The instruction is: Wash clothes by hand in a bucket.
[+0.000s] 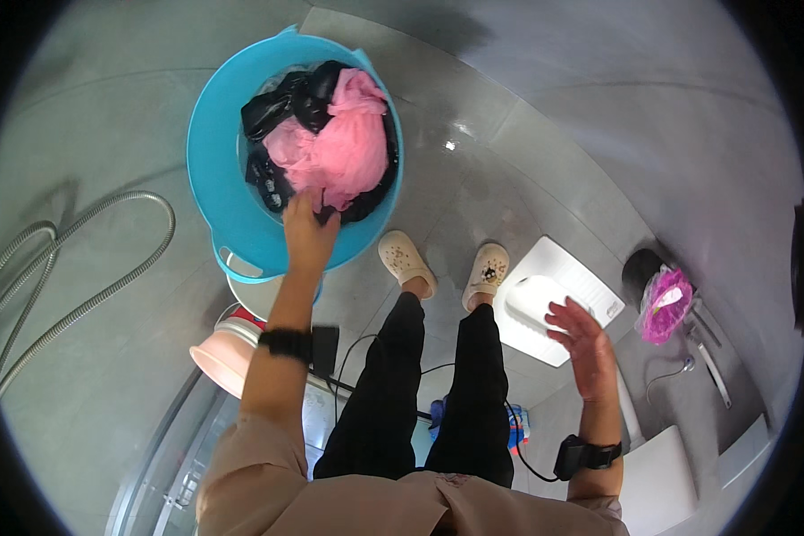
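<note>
A large light-blue tub [213,170] with handle holes stands at the upper left. Inside it lie a pink bundled cloth [344,152] and wet black clothes [272,112], with some water around them. My left hand [311,234] reaches over the tub's near side. Its fingers are curled at the near edge of the laundry, where black and pink cloth meet; the fingertips are partly hidden in the fabric. Held out to the right, my right hand [586,350] has its fingers apart and nothing in it. It looks wet and hovers beside the white squat toilet.
A white squat toilet [598,304] is set in the floor at right. Beyond it are a black bin [640,270] and a pink plastic bag [664,308]. A coiled metal shower hose [152,259] hangs at left. A pale pink basin [223,359] stands below the tub.
</note>
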`<state>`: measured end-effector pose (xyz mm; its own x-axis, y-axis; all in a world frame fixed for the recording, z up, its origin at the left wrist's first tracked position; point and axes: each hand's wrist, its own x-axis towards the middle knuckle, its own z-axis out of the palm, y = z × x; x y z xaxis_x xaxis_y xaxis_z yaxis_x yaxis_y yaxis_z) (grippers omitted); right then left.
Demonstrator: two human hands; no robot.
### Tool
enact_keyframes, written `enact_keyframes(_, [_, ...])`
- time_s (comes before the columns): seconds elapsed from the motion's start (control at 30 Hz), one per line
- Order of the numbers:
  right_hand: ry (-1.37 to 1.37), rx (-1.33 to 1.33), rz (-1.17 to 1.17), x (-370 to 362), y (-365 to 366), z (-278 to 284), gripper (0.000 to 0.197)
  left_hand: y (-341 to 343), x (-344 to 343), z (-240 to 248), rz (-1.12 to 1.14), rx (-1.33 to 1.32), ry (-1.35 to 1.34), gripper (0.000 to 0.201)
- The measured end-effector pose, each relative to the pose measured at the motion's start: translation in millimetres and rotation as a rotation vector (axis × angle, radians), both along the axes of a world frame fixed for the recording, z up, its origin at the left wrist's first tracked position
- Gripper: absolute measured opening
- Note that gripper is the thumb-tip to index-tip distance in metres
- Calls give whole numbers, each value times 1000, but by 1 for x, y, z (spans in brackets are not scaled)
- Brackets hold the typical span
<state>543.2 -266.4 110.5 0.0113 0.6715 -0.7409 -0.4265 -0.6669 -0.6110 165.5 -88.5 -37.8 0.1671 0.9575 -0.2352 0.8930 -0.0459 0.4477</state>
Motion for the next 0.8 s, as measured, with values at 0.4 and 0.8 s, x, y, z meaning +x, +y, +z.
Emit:
enact_keyframes(0.4, [-788, 584, 903, -196, 172, -52, 70, 37, -19, -50, 103, -328, -133, 66])
enact_keyframes(0.8, [-98, 51, 699, -241, 268, -166, 33, 30, -84, 74, 282, -359, -433, 66])
